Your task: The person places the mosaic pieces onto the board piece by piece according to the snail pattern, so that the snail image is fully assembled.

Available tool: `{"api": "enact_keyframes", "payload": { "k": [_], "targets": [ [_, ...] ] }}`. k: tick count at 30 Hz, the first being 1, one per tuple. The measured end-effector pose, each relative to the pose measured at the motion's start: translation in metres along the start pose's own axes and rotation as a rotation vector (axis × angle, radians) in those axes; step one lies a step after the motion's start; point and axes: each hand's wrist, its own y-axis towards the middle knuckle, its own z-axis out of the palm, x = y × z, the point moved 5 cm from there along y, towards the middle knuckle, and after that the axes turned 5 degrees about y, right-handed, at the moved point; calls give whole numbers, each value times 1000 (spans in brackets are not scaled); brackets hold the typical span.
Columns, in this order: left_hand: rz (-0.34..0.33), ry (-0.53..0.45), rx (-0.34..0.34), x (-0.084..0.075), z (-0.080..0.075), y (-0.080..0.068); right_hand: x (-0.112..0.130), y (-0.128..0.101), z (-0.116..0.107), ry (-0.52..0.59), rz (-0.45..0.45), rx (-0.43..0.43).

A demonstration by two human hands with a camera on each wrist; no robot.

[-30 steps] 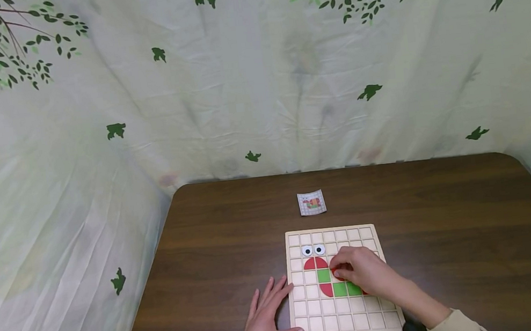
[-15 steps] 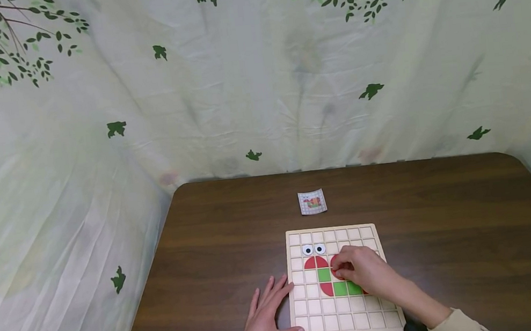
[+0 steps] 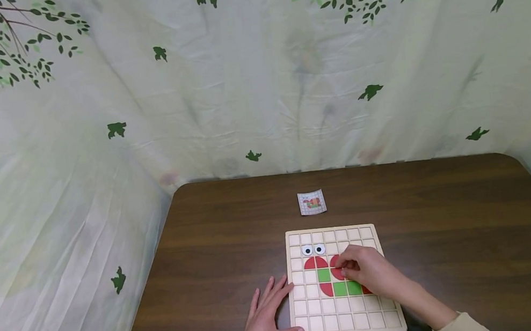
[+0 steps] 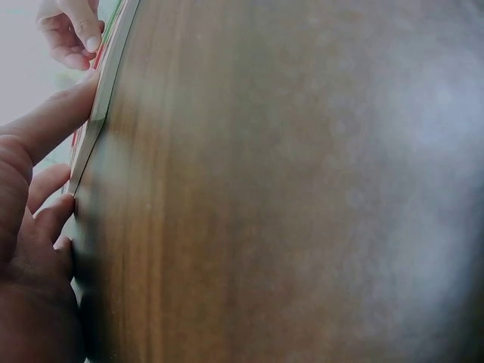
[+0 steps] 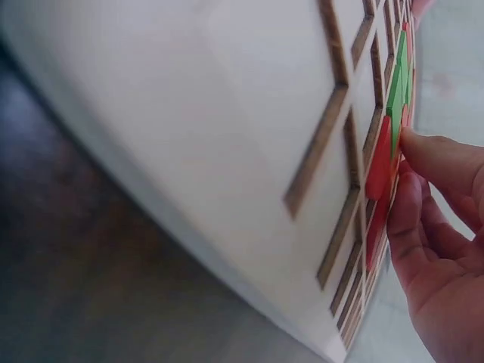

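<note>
A pale wooden grid board (image 3: 311, 323) lies on the table, holding two googly-eye pieces (image 3: 313, 249), red quarter-circle pieces (image 3: 326, 289) and green square pieces (image 3: 340, 289). My right hand (image 3: 371, 270) is over its right half, with bent thumb and index finger pinching at a red quarter-circle piece (image 3: 337, 274). In the right wrist view the fingertips (image 5: 409, 142) meet the pieces at board level; the exact contact is partly hidden. My left hand (image 3: 268, 321) rests with spread fingers against the board's left edge, thumb at the lower left corner. The left wrist view shows its fingers along the rim (image 4: 113, 76).
A small picture card (image 3: 312, 203) with a coloured grid design lies beyond the board on the brown table (image 3: 447, 232). Something dark sits by the board's lower right corner, under the right forearm. A pale leaf-patterned curtain (image 3: 256, 80) hangs behind the table.
My right fingertips have shifted slightly right, and more of the red pieces beneath them now shows, lying in the grid. My left hand stays at the board's edge.
</note>
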Motion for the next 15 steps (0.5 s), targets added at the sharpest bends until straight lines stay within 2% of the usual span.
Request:
{"api": "enact_keyframes", "payload": {
  "k": [5, 9, 12, 15],
  "targets": [
    [-5, -1, 6, 0, -1, 2, -3, -4, -3, 58, 40, -21],
    [8, -5, -6, 1, -1, 2, -1, -11, -11, 80, 90, -85],
    [26, -33, -26, 3, -2, 0, 7, -21, -21, 40, 120, -154],
    [26, -85, -54, 3, -6, -2, 18, -34, -35, -56, 108, -215]
  ]
}}
